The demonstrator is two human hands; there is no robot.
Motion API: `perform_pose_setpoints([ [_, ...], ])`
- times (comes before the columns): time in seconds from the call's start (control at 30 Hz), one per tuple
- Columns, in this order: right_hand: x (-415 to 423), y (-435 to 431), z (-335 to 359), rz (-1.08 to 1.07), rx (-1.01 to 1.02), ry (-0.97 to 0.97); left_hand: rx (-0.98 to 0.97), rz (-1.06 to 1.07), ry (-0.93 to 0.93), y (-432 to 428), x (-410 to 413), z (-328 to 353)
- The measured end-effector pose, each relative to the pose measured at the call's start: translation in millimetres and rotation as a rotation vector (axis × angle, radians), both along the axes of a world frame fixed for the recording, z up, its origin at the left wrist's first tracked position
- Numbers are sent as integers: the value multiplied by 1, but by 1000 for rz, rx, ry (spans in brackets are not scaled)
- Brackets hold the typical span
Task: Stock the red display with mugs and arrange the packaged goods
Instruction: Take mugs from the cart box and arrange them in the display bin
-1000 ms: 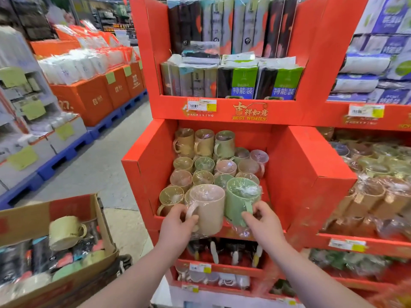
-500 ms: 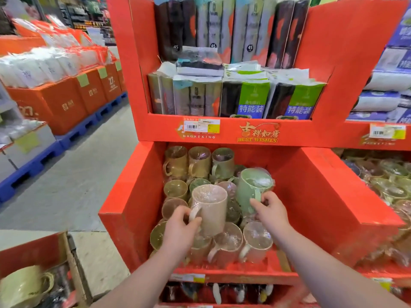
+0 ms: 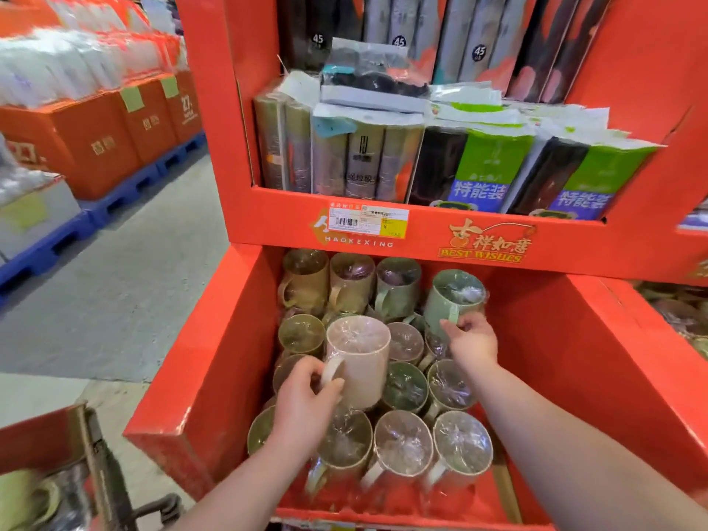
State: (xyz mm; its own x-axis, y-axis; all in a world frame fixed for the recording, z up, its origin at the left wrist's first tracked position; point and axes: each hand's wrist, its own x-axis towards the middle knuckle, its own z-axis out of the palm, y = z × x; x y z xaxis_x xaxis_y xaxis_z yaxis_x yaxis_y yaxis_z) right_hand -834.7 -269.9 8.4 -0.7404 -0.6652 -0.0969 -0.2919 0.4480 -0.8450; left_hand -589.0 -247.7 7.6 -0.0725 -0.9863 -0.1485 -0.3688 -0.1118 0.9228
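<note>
Left hand [image 3: 306, 400] grips the beige mug [image 3: 360, 362] by its handle, fingers curled round the loop, thumb on the mug's side. The mug is upright, clear film over the mouth, held above the mugs [image 3: 402, 442] packed in the lower bin of the red display [image 3: 180, 381], approx mid-left of the bin.

Right hand [image 3: 473, 343] pinches the handle of the green mug [image 3: 454, 297], also upright & film-wrapped. It's at the back right of the bin, just beside the back row [image 3: 350, 281] of three mugs. Can't tell if the green mug sits on the ones under it or is lifted clear, as the hand hides its base.

Bin mugs stand mouth-up in rows, each w/ film. The front three touch side by side, handles to the front left.

Upper shelf: packs [image 3: 479, 166] stand on edge, grey-brown ones at left, black/green ones w/ a blue band at right. One flat pack [image 3: 373, 82] lies on top of the left ones. Taller dark packs marked 45 stand behind. A price label [image 3: 367, 222] is on the shelf lip, left of the "BEST WISHES" print.

Left of the display: grey floor [image 3: 115, 281], orange boxes [image 3: 103, 139] on blue pallets [image 3: 126, 193]. Btm left corner: a red carton [image 3: 34, 442], blurred
</note>
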Motion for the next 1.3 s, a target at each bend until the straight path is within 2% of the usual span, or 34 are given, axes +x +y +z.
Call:
perform_pose_setpoints([
  [0.2,-17,-38,-13,-49,57,-15,40,74,5,-6,-2,-4],
  [0.37,-21,-56,-25,-30,5,-6,50,121,3,-10,-7,-6],
  [0.77,-28,-64,-38,99,33,-119,14,147,-30,-19,-10,-5],
  [0.93,-28,-53,-34,176,131,-65,39,144,-1,-21,-11,-4],
  [1.03,-17,-44,-22,206,157,42,28,128,5,-23,-12,-3],
  [1.1,0,-37,-9,349,115,65,6,126,-12,-23,-12,-2],
  [1.17,20,-32,3,608,82,-32,-6,130,-24,-24,-11,-4],
  [1.23,39,-29,11,842,126,-139,-20,138,-28,-26,-9,-4],
  [1.3,53,-30,13,962,167,-118,-38,138,-52,-29,-7,-5],
])
